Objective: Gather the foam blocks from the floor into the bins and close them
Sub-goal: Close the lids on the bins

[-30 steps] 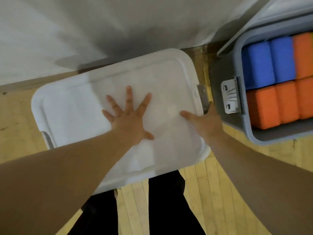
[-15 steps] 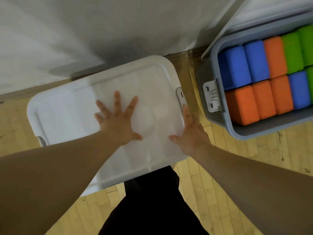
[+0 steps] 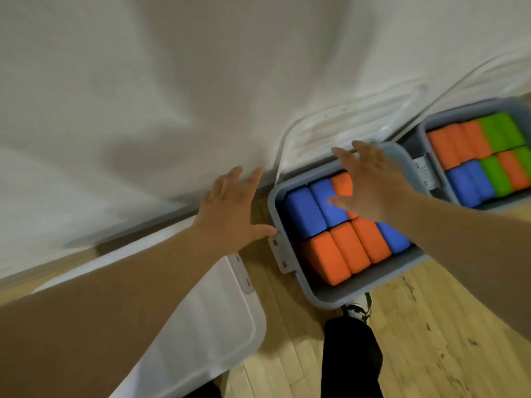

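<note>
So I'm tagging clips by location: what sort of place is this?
Probably a gym or activity hall: a strip-wood floor, a white curtain or wall padding along its edge, and grey bins packed with coloured foam blocks.

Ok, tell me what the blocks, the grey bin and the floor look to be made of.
Blocks: likely foam; matte, rounded edges, packed tight without gaps.
Grey bin: looks like moulded plastic; smooth, rounded rim with a clip latch on its side.
Floor: wood strips, pale, with a slight sheen; seams and dark knots show.
</note>
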`<action>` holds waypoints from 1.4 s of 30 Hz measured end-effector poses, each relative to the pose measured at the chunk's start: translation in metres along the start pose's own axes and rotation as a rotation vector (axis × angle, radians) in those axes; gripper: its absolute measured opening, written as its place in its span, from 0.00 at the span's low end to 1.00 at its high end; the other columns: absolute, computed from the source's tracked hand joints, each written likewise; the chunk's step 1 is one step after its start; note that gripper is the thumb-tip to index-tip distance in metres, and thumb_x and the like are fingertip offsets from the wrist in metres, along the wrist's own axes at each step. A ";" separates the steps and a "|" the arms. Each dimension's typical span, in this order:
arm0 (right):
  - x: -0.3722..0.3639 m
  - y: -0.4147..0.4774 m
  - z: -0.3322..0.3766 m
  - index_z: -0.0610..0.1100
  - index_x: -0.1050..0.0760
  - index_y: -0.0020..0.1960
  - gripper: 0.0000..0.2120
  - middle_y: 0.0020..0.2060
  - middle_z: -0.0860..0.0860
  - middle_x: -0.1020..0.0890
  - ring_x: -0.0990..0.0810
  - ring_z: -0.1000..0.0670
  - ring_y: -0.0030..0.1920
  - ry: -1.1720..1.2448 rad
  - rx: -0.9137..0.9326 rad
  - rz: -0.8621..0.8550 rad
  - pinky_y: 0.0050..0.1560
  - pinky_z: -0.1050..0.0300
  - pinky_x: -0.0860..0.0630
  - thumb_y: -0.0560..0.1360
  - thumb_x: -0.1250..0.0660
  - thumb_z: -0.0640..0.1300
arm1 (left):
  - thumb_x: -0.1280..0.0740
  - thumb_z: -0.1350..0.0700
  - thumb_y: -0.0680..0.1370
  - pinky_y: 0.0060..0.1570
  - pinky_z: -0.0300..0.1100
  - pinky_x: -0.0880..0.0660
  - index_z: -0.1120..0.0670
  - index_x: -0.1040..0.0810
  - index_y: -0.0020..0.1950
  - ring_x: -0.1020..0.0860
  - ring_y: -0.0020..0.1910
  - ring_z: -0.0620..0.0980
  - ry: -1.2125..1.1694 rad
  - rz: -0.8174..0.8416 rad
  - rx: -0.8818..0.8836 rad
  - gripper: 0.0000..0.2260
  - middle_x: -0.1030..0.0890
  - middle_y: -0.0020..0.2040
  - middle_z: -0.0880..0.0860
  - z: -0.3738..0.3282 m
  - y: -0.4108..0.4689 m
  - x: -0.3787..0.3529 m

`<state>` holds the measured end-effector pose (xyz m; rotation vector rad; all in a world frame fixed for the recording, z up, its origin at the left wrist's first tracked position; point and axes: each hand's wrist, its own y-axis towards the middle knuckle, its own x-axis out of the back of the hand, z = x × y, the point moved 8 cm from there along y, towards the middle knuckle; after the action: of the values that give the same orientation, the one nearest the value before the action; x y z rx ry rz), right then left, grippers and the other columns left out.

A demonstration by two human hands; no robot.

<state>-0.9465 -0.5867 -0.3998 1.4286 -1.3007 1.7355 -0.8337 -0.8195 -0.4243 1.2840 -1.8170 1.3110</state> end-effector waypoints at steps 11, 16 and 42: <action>0.037 0.113 -0.158 0.51 0.48 0.82 0.48 0.77 0.43 0.38 0.39 0.37 0.76 -0.115 0.283 -0.062 0.75 0.39 0.39 0.71 0.28 0.64 | 0.28 0.30 0.70 0.76 0.58 0.39 0.45 0.51 0.83 0.43 0.77 0.60 -0.054 -0.268 0.149 0.50 0.45 0.80 0.53 -0.124 0.153 0.017; 0.041 0.123 -0.184 0.51 0.41 0.80 0.41 0.68 0.41 0.30 0.32 0.36 0.67 -0.102 0.391 -0.052 0.68 0.39 0.31 0.74 0.37 0.68 | 0.35 0.25 0.71 0.66 0.52 0.28 0.43 0.42 0.80 0.32 0.63 0.55 -0.207 -0.300 0.303 0.43 0.38 0.64 0.52 -0.149 0.162 0.004; -0.013 -0.010 -0.002 0.60 0.37 0.79 0.30 0.63 0.57 0.23 0.25 0.52 0.62 0.357 0.413 0.465 0.65 0.51 0.27 0.79 0.35 0.63 | 0.29 0.63 0.80 0.37 0.46 0.18 0.43 0.38 0.80 0.22 0.53 0.53 -1.723 -0.533 1.173 0.34 0.28 0.65 0.50 -0.052 -0.056 -0.112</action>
<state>-0.9348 -0.5790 -0.4083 0.9802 -1.1802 2.5505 -0.7439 -0.7327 -0.4768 3.9640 -0.8267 0.7413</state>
